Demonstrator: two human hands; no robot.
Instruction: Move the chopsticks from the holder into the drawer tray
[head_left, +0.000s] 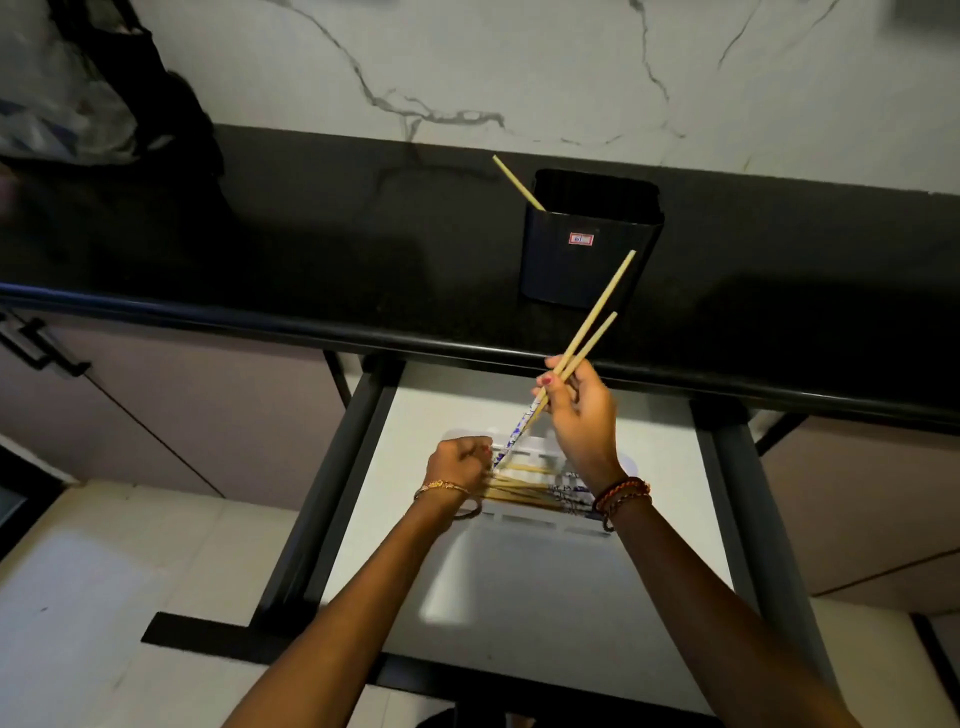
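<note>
A black rectangular holder (589, 244) stands on the dark counter, with one bamboo chopstick (517, 182) leaning out of its left corner. My right hand (579, 415) is shut on a pair of chopsticks (592, 327) with blue-patterned ends, held slanted above the open drawer. Below it a white tray (524, 571) lies in the drawer, and several chopsticks (524, 491) lie across its far compartment. My left hand (460, 462) is closed at the left ends of those lying chopsticks, touching them; whether it grips them I cannot tell.
The drawer (680, 467) is pulled out under the black counter edge (260, 312), with dark rails on both sides. A crumpled plastic bag (62, 98) sits on the counter at far left. A marble wall rises behind the counter.
</note>
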